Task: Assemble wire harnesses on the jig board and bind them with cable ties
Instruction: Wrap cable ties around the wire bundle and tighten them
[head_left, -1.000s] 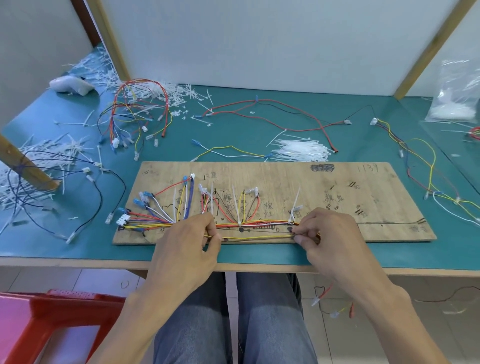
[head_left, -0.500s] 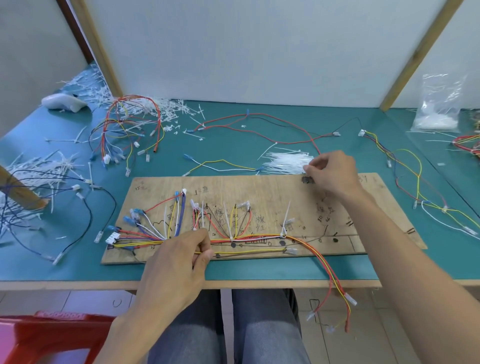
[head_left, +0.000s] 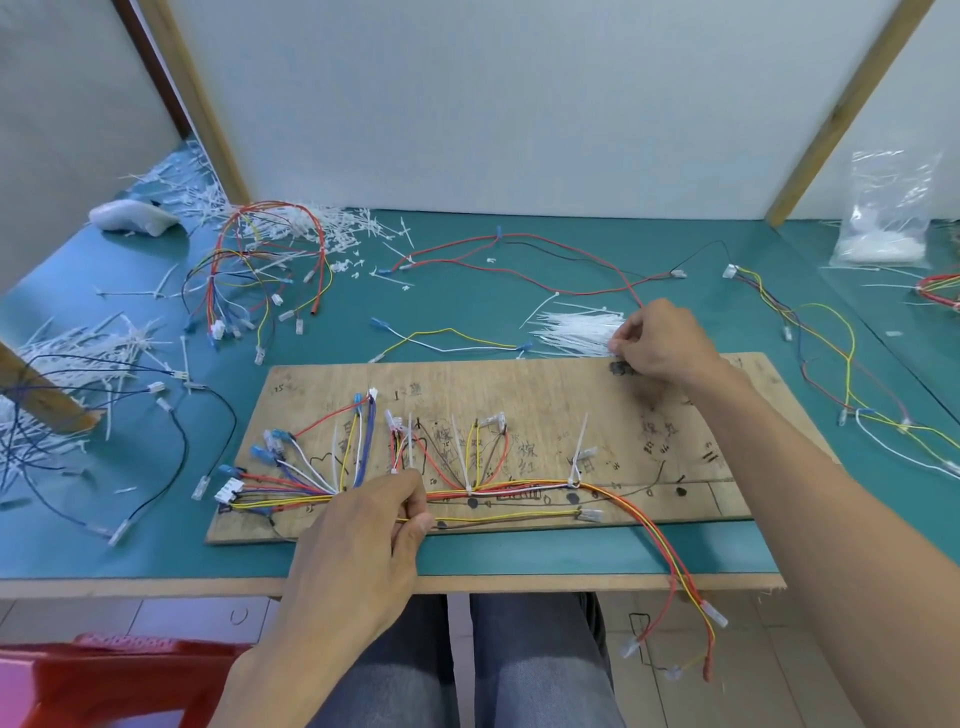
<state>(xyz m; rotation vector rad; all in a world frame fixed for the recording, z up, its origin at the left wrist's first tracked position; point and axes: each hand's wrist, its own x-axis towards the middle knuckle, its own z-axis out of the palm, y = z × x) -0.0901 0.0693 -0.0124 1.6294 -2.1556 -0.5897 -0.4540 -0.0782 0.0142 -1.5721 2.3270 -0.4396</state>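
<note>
green table (head_left: 519, 270), jig board (head_left: 545, 384), cable ties (head_left: 576, 328), loose wires (head_left: 519, 254)

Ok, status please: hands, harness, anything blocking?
Left hand pinches harness on jig board. Right hand pinches cable ties beyond board. Unblocked; harness tail hangs off table edge.

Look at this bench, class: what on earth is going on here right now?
A person is building a wire harness on a wooden jig board. The left hand pinches the bundled wires near the board's front edge. The right hand pinches at the pile of cable ties behind the board, seemingly picking one. Several ties already bind the bundle, tails untrimmed; one harness end hangs off the table.
</note>
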